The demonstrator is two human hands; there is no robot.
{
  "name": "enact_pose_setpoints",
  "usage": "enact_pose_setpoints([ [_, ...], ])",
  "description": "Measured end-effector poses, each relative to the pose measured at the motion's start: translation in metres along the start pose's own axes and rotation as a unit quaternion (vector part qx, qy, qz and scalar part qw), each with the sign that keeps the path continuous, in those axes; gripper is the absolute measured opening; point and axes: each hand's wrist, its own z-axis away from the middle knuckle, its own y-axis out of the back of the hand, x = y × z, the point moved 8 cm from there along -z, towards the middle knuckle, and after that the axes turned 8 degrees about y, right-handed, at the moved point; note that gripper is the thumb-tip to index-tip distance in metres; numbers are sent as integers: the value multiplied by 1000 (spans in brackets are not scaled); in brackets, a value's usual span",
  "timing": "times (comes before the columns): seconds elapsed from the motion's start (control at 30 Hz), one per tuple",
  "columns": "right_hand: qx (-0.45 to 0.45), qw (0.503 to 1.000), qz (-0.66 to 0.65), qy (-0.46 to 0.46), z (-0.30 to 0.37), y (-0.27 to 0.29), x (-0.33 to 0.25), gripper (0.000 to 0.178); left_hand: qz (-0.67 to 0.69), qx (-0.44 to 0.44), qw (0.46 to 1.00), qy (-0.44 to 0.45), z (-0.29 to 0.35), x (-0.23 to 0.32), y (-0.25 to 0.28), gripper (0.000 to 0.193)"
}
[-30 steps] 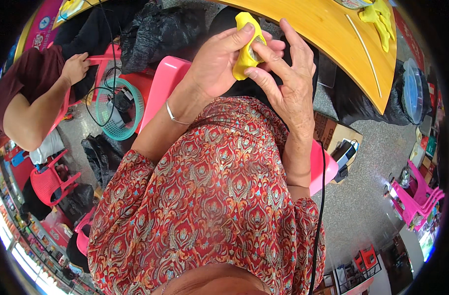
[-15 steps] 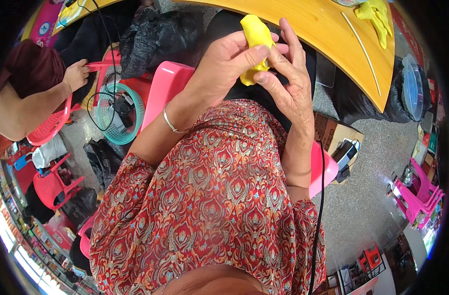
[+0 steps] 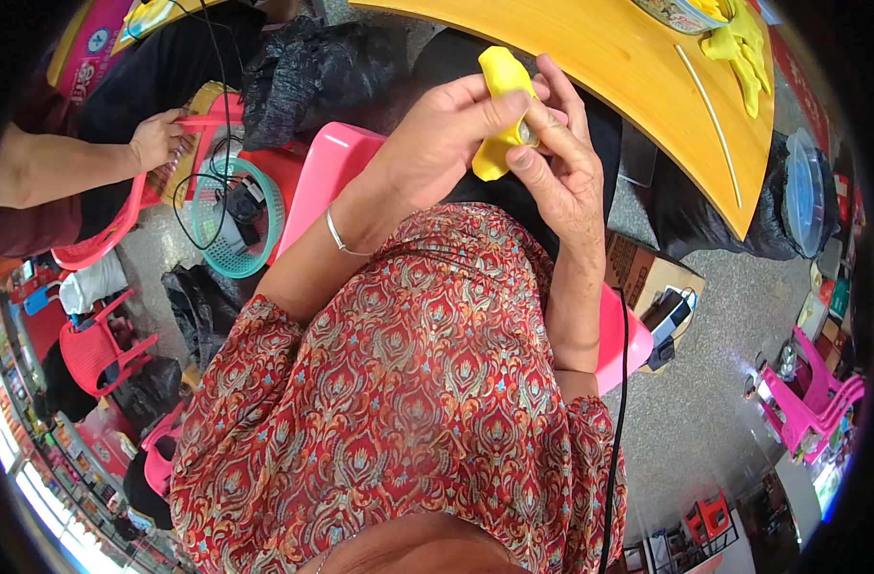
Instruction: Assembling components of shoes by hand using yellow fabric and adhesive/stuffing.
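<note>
Left hand [image 3: 446,134] and right hand [image 3: 552,167] both pinch a soft yellow rubber piece [image 3: 499,105] over the lap; a loosened fingertip grip could drop it beside the pink plastic chair [image 3: 312,182].

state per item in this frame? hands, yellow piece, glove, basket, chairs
left hand: closed on yellow piece
right hand: fingers pinching yellow piece
yellow piece: held up, between both hands
yellow glove: lying on wooden table
teal basket: upright on floor, holding cables
pink chairs: stacked

It looked like a small workshop: a curved yellow wooden table [image 3: 628,67] beyond the hands, pink plastic stools [image 3: 815,402] right of them, a teal plastic basket [image 3: 228,218] on concrete floor left.
</note>
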Motion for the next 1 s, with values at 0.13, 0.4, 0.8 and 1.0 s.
enact_pose_setpoints([
  [0.13, 35, 994, -99, -11, -2, 4, -2, 35, 67, -2, 998, 17, -2, -1, 7, 35],
  [0.4, -38, 995, 92, 4, -3, 8, -17, 28, 24, 29, 998, 56, -7, -11, 36, 35],
  [0.8, -86, 967, 222, 92, -17, -9, -35, 33, 68, 28, 995, 63, -6, -17, 36, 32],
  [1.0, -103, 976, 172, 85, -27, -16, -23, 26, 166, -34, 975, 141, -2, -21, 31, 36],
])
